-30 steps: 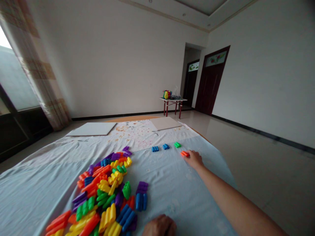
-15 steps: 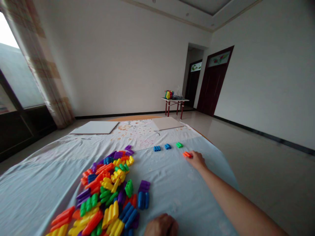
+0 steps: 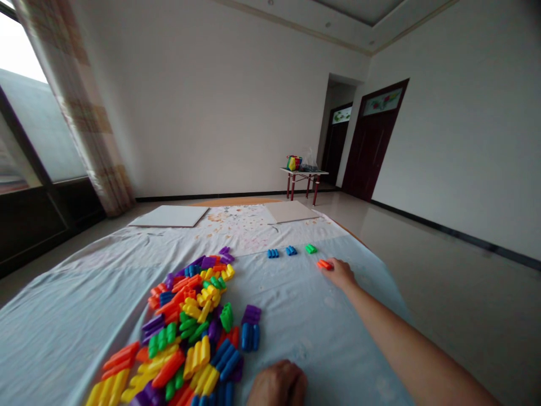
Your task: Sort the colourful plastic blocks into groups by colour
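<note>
My right hand [image 3: 341,273] reaches out over the pale blue cloth, its fingers closed on an orange plastic block [image 3: 324,264] made of joined tubes. Beyond it, a green block [image 3: 311,248] and two blue blocks, one nearer [image 3: 291,250] and one farther left [image 3: 273,254], lie spaced in a row. My left hand [image 3: 278,384] rests on the cloth at the bottom edge, curled into a fist; its inside is hidden. To its left spreads a pile of mixed-colour blocks [image 3: 196,321]. A purple block [image 3: 252,313] and a blue block [image 3: 250,337] lie at the pile's right side.
Two flat boards lie at the far end of the cloth-covered table, a white one [image 3: 171,216] on the left and a beige one [image 3: 291,211] on the right. A small table [image 3: 304,171] with a colourful bag stands near the doorway.
The camera view has shifted slightly, so the scene sits a little further right. Both hands keep nearly the same places, the right one still at the orange block.
</note>
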`<action>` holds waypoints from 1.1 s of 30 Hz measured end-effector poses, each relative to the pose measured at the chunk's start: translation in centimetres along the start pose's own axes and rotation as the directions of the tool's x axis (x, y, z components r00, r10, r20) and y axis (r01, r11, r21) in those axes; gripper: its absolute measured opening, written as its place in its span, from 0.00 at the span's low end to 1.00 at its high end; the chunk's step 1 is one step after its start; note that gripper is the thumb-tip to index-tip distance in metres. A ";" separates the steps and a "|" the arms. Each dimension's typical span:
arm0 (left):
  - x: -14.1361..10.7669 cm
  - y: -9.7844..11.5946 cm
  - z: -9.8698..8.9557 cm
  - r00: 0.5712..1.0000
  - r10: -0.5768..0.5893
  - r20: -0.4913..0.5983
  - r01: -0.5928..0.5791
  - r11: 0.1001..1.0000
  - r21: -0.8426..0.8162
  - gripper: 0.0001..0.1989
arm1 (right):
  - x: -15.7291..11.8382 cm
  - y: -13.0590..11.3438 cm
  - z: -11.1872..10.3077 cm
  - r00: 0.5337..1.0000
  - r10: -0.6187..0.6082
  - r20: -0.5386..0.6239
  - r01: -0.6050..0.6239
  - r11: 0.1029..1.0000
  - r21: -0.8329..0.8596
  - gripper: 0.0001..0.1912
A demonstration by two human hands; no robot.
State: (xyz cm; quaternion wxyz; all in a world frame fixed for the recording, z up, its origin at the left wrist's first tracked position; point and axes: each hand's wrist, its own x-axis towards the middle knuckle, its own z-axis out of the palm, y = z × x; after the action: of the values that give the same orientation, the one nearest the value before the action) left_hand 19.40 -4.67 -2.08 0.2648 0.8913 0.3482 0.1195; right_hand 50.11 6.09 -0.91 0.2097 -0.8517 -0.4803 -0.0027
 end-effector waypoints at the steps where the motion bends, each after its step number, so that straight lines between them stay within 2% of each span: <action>1: -0.1 0.3 -0.2 1.000 -0.011 -0.004 0.011 1.000 -0.005 0.14 | -0.1 -0.3 -0.2 0.999 -0.009 -0.039 0.009 1.000 -0.002 0.21; 3: -0.2 1.0 -0.5 1.000 -0.023 -0.018 0.023 1.000 -0.021 0.13 | -0.6 -1.4 -0.4 0.985 -0.086 -0.147 0.091 0.995 0.028 0.22; 4: -0.3 1.2 -0.7 0.999 -0.025 -0.032 0.024 0.999 -0.032 0.12 | -1.1 -2.3 -0.4 0.969 -0.155 -0.194 0.171 0.983 0.067 0.21; 6: -0.5 1.6 -0.8 0.998 -0.024 -0.065 0.020 0.998 -0.054 0.11 | -2.8 -4.8 -0.5 0.913 -0.333 -0.234 0.379 0.907 0.186 0.17; 7: -0.5 1.7 -0.8 0.997 -0.019 -0.079 0.014 0.998 -0.063 0.11 | -4.0 -6.4 -0.6 0.873 -0.431 -0.229 0.481 0.838 0.258 0.16; 9: -0.7 1.7 -0.6 0.995 0.004 -0.103 -0.012 0.997 -0.071 0.10 | -7.1 -9.9 -0.8 0.764 -0.623 -0.171 0.632 0.666 0.396 0.14; 10: -0.7 1.7 -0.5 0.993 0.021 -0.112 -0.029 0.997 -0.070 0.09 | -8.8 -11.7 -1.0 0.694 -0.709 -0.129 0.678 0.582 0.449 0.13; 13: -0.9 1.5 -0.2 0.994 0.038 -0.103 -0.045 0.997 -0.062 0.07 | -13.4 -16.2 -1.2 0.490 -0.870 -0.051 0.740 0.384 0.552 0.16; 14: -0.9 1.4 -0.2 0.995 0.041 -0.092 -0.048 0.996 -0.072 0.06 | -14.4 -17.3 -1.1 0.440 -0.897 -0.039 0.752 0.344 0.562 0.18; 16: -1.0 1.4 -0.2 0.995 0.064 -0.075 -0.072 0.991 -0.110 0.05 | -15.5 -18.9 -0.5 0.387 -0.922 -0.012 0.772 0.317 0.551 0.24; 18: -1.0 1.4 -0.2 0.994 0.083 -0.077 -0.093 0.986 -0.137 0.06 | -15.5 -19.6 0.2 0.368 -0.929 0.017 0.782 0.320 0.534 0.24; 20: -1.0 1.4 -0.3 0.996 0.061 -0.067 -0.068 0.991 -0.116 0.06 | -14.6 -19.7 0.9 0.370 -0.929 0.027 0.772 0.324 0.547 0.19; 22: -1.0 1.4 -0.4 0.998 0.036 -0.059 -0.041 0.996 -0.084 0.06 | -13.5 -19.2 1.2 0.410 -0.912 0.027 0.744 0.351 0.568 0.13; 25: -1.0 1.5 -0.5 0.997 0.039 -0.073 -0.045 0.996 -0.074 0.07 | -12.3 -17.6 0.8 0.509 -0.860 0.025 0.699 0.430 0.571 0.06; 29: -1.2 1.5 -0.7 0.995 0.044 -0.086 -0.050 0.996 -0.078 0.08 | -12.1 -14.8 0.2 0.603 -0.795 -0.066 0.706 0.494 0.507 0.06; 33: -1.2 1.5 -0.7 0.991 0.055 -0.124 -0.069 0.991 -0.113 0.09 | -12.2 -12.6 0.4 0.611 -0.791 -0.015 0.703 0.534 0.471 0.09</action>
State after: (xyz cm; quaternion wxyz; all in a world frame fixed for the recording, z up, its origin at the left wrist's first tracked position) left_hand 19.08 -6.20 -0.71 0.2912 0.8758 0.3279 0.2016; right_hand 33.09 1.95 0.65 0.3213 -0.4888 -0.8050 0.0992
